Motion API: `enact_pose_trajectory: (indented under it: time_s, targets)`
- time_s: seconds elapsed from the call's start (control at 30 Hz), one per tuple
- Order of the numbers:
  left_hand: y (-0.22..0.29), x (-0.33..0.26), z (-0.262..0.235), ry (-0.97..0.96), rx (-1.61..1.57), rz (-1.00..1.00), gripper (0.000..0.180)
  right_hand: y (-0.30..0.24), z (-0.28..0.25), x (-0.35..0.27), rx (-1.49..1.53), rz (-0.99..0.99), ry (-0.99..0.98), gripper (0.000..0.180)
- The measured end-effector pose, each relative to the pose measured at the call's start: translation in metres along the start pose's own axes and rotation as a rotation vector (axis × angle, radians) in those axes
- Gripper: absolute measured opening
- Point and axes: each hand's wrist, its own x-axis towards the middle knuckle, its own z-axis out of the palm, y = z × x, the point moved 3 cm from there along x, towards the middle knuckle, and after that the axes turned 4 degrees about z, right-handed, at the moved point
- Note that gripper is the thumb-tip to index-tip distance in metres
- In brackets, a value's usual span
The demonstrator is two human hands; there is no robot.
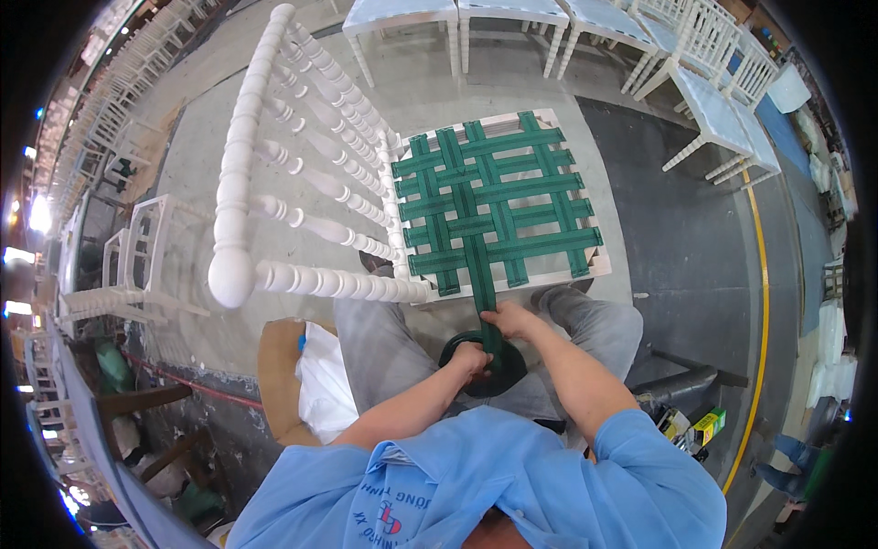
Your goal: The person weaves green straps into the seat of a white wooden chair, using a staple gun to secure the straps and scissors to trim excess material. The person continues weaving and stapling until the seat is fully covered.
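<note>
A white wooden chair (240, 174) with turned, beaded spindles stands before me, its back toward the left. Green webbing strips (494, 194) cross over and under each other on its seat frame (599, 261). From the seat's near edge one loose webbing strap (484, 295) runs down toward my lap. My right hand (512, 320) pinches this strap just below the seat. Lower down, my left hand (469, 359) is closed on the same strap, beside a dark green roll of webbing (508, 371) between my thighs. My fingertips are partly hidden.
A cardboard box (277, 375) with white plastic (325, 384) stands left of my legs. White chairs (407, 13) line the far side. A dark metal tube (677, 384) and a yellow-green package (708, 425) lie at right, near a yellow floor line (765, 302).
</note>
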Motion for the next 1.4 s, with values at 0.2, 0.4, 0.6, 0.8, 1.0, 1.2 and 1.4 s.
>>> enact_pose_trajectory:
  time_s: [0.2,0.4,0.6,0.8,1.0,1.2,1.4]
  targets:
    - [0.041,0.003,-0.021,0.140,-0.014,0.397,0.034,0.041,0.005,0.057,-0.727,-0.054,0.066,0.035]
    - [0.086,0.013,-0.015,-0.322,-0.797,0.227,0.045,0.061,0.016,0.110,-0.518,0.114,0.087,0.031]
    - [0.090,0.020,-0.015,-0.228,-0.802,0.197,0.041,0.051,-0.005,0.069,-0.535,0.112,0.264,0.029]
    - [0.088,0.027,-0.012,-0.261,-0.832,0.239,0.038,0.058,-0.004,0.031,1.047,0.427,-0.174,0.034]
    - [0.090,0.028,-0.015,-0.275,-0.857,0.215,0.035,0.025,0.022,0.048,1.699,0.332,-0.034,0.036]
    - [0.088,0.034,-0.016,-0.328,-0.865,0.196,0.033,-0.006,0.029,0.071,1.767,0.212,0.088,0.036]
    - [0.067,0.038,-0.027,-0.342,-0.972,0.175,0.025,-0.010,0.009,0.121,1.688,0.203,0.156,0.037]
